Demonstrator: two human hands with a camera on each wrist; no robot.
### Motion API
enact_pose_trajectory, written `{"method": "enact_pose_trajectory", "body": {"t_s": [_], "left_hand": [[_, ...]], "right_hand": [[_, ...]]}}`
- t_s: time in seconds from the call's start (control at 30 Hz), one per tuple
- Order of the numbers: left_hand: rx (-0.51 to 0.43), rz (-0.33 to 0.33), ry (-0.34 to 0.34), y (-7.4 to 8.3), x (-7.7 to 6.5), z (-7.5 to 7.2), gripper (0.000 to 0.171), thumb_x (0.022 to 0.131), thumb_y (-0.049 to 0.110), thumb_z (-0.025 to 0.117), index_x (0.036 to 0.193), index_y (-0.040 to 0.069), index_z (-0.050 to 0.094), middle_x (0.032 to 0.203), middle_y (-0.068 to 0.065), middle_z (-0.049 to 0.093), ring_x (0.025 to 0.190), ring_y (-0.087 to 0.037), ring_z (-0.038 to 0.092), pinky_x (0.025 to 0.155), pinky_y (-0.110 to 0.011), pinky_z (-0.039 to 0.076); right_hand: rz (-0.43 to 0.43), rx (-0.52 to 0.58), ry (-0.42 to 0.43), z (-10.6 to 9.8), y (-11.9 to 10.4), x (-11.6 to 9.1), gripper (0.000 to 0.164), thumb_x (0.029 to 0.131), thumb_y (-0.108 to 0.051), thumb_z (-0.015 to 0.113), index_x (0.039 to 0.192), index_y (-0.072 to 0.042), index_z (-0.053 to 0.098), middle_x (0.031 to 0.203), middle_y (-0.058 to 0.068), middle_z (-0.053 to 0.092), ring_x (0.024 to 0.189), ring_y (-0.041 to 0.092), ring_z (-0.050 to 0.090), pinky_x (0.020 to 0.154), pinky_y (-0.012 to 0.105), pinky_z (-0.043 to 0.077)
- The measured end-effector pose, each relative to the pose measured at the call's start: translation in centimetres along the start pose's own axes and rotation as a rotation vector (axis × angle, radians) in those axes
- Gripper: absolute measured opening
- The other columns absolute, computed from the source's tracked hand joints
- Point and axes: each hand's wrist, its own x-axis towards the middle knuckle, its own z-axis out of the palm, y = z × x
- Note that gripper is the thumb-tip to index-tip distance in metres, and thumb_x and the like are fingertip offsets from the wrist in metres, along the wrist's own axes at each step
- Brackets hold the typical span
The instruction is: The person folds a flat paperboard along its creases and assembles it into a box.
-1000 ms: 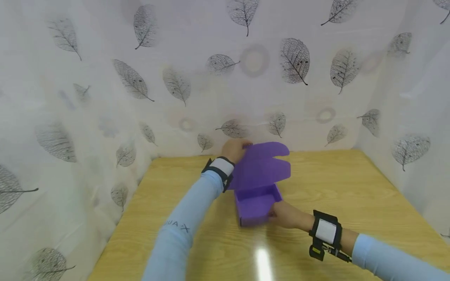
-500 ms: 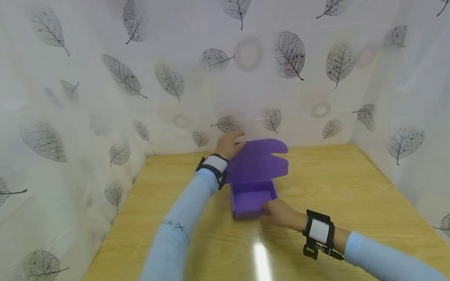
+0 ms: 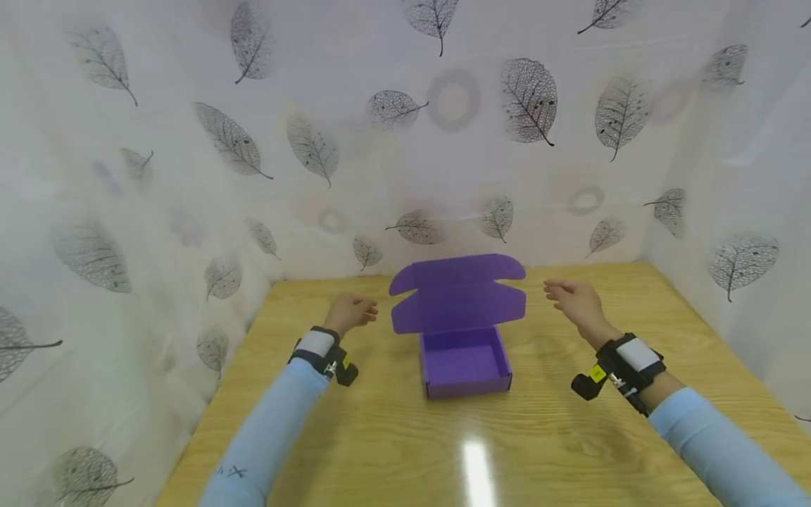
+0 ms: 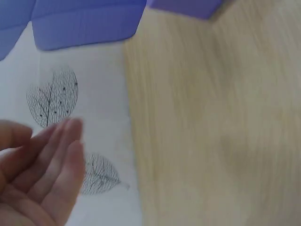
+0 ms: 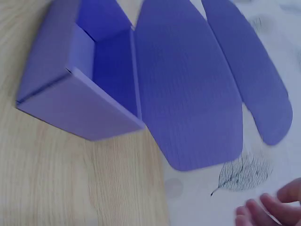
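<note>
A purple cardboard box (image 3: 469,386) stands on the table with its lid (image 3: 472,306) raised at the back, side flaps spread. Its inside, seen in the head and right wrist views, holds nothing. To the left of the lid, my left hand (image 3: 351,312) hovers apart from it, fingers loosely bent and holding nothing. My right hand (image 3: 578,304) is on the other side, off the lid's right flap, with relaxed fingers. In the left wrist view the left hand (image 4: 44,174) shows an empty palm. Only fingertips of the right hand (image 5: 270,209) appear in the right wrist view.
The box rests on a wood-grain table (image 3: 393,443). Behind and at both sides hangs a pale curtain (image 3: 374,169) printed with dark leaves, close to the table's back edge. A bright reflection lies on the table in front of the box.
Both hands have let go of the box. The left moved left and down from the lid, the right moved right and farther back from the front corner. The lid stays raised.
</note>
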Motion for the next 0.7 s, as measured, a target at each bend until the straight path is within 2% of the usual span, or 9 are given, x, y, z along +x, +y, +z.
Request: {"method": "enact_pose_trajectory", "body": {"t_s": [0.1, 0.17, 0.23, 0.37, 0.47, 0.6, 0.7], "left_hand": [[-0.069, -0.026, -0.131, -0.4, -1.1, 1.1, 0.036, 0.095, 0.01, 0.043, 0.126, -0.006, 0.05, 0.121, -0.024, 0.058, 0.106, -0.03, 0.062, 0.088, -0.031, 0.052], [-0.065, -0.007, -0.16, -0.1, -1.7, 1.7, 0.037, 0.094, 0.008, 0.043, 0.128, -0.005, 0.049, 0.122, -0.024, 0.057, 0.108, -0.031, 0.061, 0.089, -0.033, 0.051], [-0.069, 0.018, -0.158, 0.5, -2.2, 2.2, 0.036, 0.093, 0.007, 0.043, 0.127, -0.004, 0.051, 0.121, -0.023, 0.058, 0.108, -0.032, 0.06, 0.09, -0.034, 0.051], [-0.1, 0.072, -0.137, 1.6, -2.6, 3.1, 0.034, 0.092, 0.005, 0.041, 0.121, -0.004, 0.056, 0.119, -0.022, 0.06, 0.104, -0.035, 0.061, 0.088, -0.034, 0.052], [-0.137, 0.072, -0.136, 2.2, -2.7, 3.6, 0.034, 0.091, 0.002, 0.041, 0.12, -0.005, 0.057, 0.119, -0.023, 0.06, 0.102, -0.035, 0.062, 0.087, -0.033, 0.053], [-0.168, 0.06, -0.166, 2.3, -2.7, 4.6, 0.037, 0.091, 0.0, 0.039, 0.125, -0.006, 0.052, 0.119, -0.025, 0.059, 0.099, -0.033, 0.063, 0.083, -0.029, 0.054], [-0.194, 0.066, -0.21, 1.9, -2.5, 5.4, 0.039, 0.093, -0.001, 0.036, 0.131, -0.006, 0.045, 0.118, -0.028, 0.058, 0.096, -0.033, 0.065, 0.082, -0.03, 0.054]], "right_hand": [[0.001, 0.009, -0.19, 0.2, 0.0, 0.4, 0.045, 0.099, -0.013, 0.032, 0.139, 0.008, 0.03, 0.138, 0.031, 0.037, 0.126, 0.043, 0.04, 0.105, 0.048, 0.036], [-0.02, 0.013, -0.274, 0.6, -0.2, 0.6, 0.046, 0.098, -0.01, 0.033, 0.14, 0.009, 0.026, 0.14, 0.032, 0.033, 0.128, 0.045, 0.036, 0.106, 0.05, 0.033], [-0.031, 0.044, -0.327, 0.9, -0.4, 0.6, 0.047, 0.097, -0.007, 0.032, 0.14, 0.011, 0.024, 0.141, 0.033, 0.03, 0.129, 0.046, 0.034, 0.107, 0.051, 0.03], [-0.02, 0.108, -0.358, 1.0, -0.9, 0.4, 0.045, 0.097, -0.004, 0.029, 0.138, 0.015, 0.023, 0.141, 0.035, 0.027, 0.13, 0.046, 0.032, 0.108, 0.051, 0.028], [-0.009, 0.096, -0.337, 1.1, -1.2, -0.1, 0.044, 0.097, -0.005, 0.029, 0.137, 0.015, 0.027, 0.139, 0.035, 0.032, 0.128, 0.045, 0.035, 0.107, 0.048, 0.032], [-0.015, 0.086, -0.316, 1.5, -1.4, -0.9, 0.041, 0.096, -0.005, 0.031, 0.13, 0.018, 0.036, 0.132, 0.036, 0.041, 0.121, 0.045, 0.045, 0.1, 0.043, 0.042], [-0.034, 0.112, -0.35, 2.1, -1.3, -1.2, 0.04, 0.096, -0.003, 0.031, 0.129, 0.018, 0.037, 0.131, 0.037, 0.042, 0.118, 0.044, 0.049, 0.096, 0.037, 0.047]]}}
